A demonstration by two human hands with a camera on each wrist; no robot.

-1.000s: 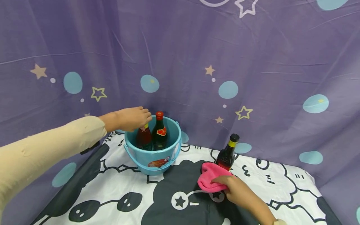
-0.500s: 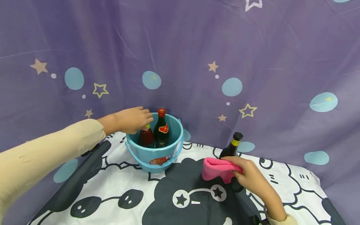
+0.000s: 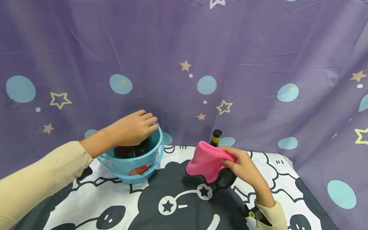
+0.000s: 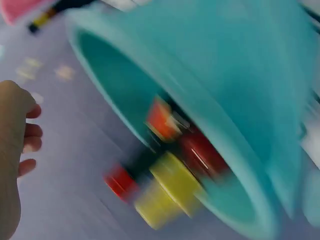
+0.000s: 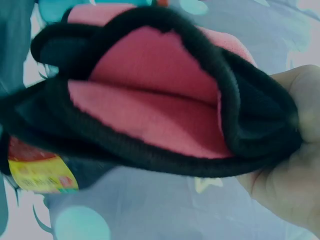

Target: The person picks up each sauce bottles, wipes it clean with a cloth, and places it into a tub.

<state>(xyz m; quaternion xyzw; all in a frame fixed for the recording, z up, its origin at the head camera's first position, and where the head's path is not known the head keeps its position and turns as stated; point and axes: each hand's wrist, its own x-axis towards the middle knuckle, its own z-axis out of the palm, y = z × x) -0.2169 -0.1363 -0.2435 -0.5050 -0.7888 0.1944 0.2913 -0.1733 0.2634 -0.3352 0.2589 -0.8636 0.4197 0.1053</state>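
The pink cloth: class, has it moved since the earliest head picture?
Yes: the pink cloth has moved up the head view, away from the right-hand circled star, which it partly covered.

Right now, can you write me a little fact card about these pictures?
Left hand: near the blue bucket, holding nothing
In bucket: red-capped bottle, yellow-capped bottle
Right hand: holding pink cloth with dark edging
Behind cloth, head view: black-capped bottle, partly hidden
Underneath: cartoon-print sheet
Backdrop: purple, with stars
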